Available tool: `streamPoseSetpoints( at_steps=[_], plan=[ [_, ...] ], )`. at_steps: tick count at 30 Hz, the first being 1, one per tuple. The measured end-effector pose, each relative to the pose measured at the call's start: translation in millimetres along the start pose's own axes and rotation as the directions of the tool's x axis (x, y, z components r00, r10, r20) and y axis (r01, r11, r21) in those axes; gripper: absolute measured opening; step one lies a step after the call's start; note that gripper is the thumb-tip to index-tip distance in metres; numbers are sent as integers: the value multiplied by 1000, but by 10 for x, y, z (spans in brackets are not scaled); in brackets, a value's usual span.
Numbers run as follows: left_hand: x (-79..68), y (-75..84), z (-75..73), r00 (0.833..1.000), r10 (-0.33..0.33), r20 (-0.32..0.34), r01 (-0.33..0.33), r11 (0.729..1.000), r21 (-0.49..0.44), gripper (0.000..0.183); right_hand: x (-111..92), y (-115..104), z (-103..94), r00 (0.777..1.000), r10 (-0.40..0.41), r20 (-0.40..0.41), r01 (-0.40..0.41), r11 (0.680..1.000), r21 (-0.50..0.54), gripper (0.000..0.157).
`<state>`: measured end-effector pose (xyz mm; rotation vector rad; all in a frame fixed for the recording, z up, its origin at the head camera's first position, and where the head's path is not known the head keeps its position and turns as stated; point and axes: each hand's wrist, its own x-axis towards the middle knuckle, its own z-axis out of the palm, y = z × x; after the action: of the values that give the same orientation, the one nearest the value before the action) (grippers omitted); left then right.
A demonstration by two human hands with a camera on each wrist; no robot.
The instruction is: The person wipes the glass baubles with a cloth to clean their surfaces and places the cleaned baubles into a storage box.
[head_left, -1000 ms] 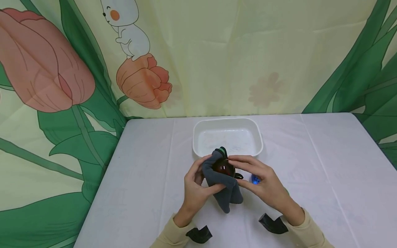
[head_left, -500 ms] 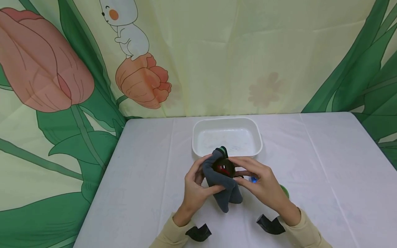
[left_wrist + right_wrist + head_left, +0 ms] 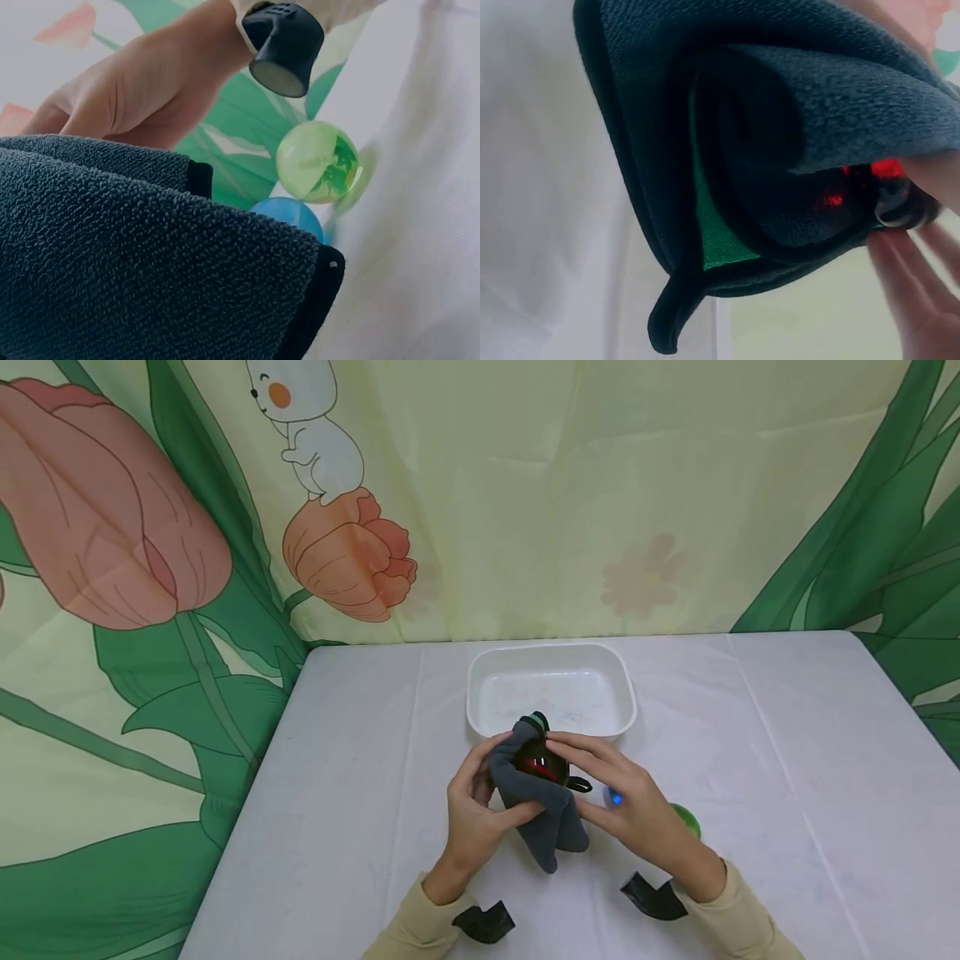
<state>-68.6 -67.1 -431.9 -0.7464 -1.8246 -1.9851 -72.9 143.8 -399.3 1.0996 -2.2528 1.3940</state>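
Note:
A shiny dark red see-through ball (image 3: pixel 542 762) sits in the fold of a grey-blue towel (image 3: pixel 551 831). My left hand (image 3: pixel 476 814) grips the towel around the ball's left side, thumb in front. On the other side, my right hand (image 3: pixel 626 793) holds the ball with curled fingers near its top and the thumb lower by the towel. A black loop (image 3: pixel 580 784) sticks out beside the ball. In the right wrist view, the ball (image 3: pixel 904 202) glows red under the towel's edge, and a green patch (image 3: pixel 716 232) shows inside the folds.
Beyond the hands stands a white tray (image 3: pixel 551 689). A blue ball (image 3: pixel 615 796) lies partly behind my right hand, and a green ball (image 3: pixel 686 820) sits beside that wrist. A patterned curtain (image 3: pixel 570 527) hangs behind the white table (image 3: pixel 337 777).
My right fingers shift slightly over the ball, moving in and then back out. The red glint on the ball changes. More of the green ball shows beside my wrist. The left hand stays nearly still.

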Motion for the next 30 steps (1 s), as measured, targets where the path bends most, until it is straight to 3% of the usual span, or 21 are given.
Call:
streamPoseSetpoints(
  at_steps=[5, 14, 21, 27, 30],
  plan=[
    [-6, 6, 18, 1000, 0, 15, 0, 1000, -6, 72, 15, 23, 53, 994, -102, -27, 99, 992, -82, 49],
    [-16, 12, 36, 999, -30, 19, 30, 1000, -6, 73, 22, 7, 44, 992, -127, -26, 122, 981, -152, 51],
    [-19, 15, -7, 999, -31, 18, 31, 1000, -2, 71, 15, -49, -17, 1000, -10, -6, 9, 997, -76, 63],
    [-61, 3, -81, 999, -51, -2, 51, 998, -26, 71, 68, -38, -28, 999, -43, -33, 40, 996, -78, 61],
    [-94, -1, -123, 998, -64, -14, 64, 998, -19, 73, 104, -54, -44, 999, -18, -27, 16, 996, -91, 64]
  ],
)
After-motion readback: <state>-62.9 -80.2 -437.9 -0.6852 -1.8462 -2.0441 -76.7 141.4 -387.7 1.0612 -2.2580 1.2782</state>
